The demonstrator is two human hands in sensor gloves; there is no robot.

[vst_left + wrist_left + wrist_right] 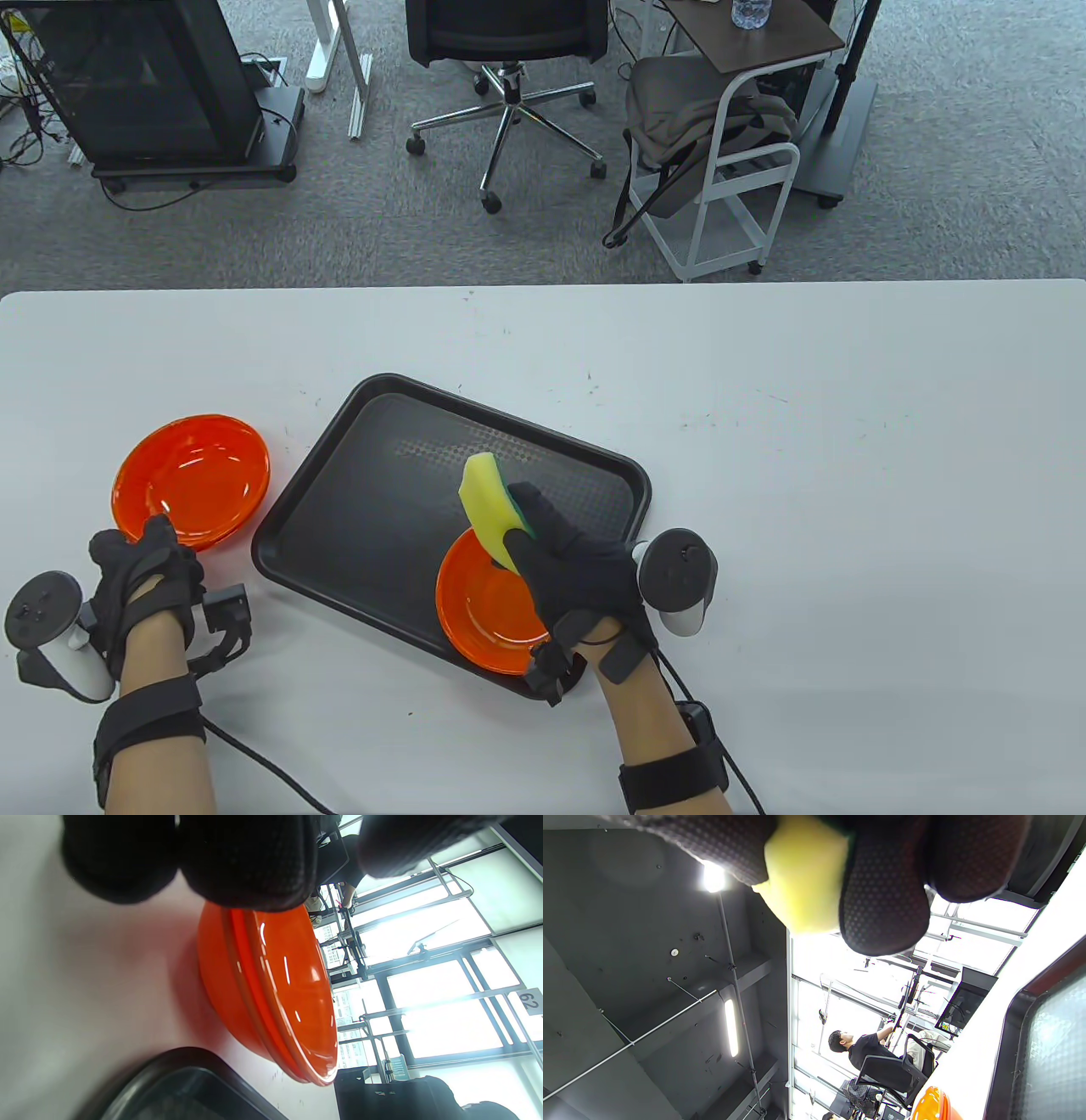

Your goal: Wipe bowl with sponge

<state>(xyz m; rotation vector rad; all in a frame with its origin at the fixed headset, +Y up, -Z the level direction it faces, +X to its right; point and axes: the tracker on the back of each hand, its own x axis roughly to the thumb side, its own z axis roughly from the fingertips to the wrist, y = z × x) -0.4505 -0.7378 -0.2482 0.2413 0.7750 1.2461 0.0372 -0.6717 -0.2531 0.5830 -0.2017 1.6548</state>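
Left grip [140, 564] first: it sits at the near left of the white counter [848, 509], gloved fingers [250, 861] loosely curled with nothing in them, tips right up at the near rim of the stack of orange bowls [192, 478]; from the table view I honestly can't tell if they actually touch that rim or just hover beside it. In the left wrist view the stack looks like two or three nested bowls, shiny and see-through orange, sitting straight on the counter just left of the black tray [382, 441]. The tray lies at an angle in the middle of the counter, with a textured floor and a raised lip. Inside it, in the near right corner, is the single orange bowl [484, 607], sitting flat and upright. Right grip [570, 567] is above the right side of that bowl, fingers wrapped around a sponge [490, 503] that's yellow with a green scrub layer on one face. The sponge sticks out up and to the left of the fist, its lower end down at the far rim of the bowl, though whether it's pressing on it isn't clear. The right wrist view shows the yellow foam squeezed between the gloved fingers. Past the counter's far edge there's grey carpet with an office chair [509, 51] and a white rolling cart [730, 170].
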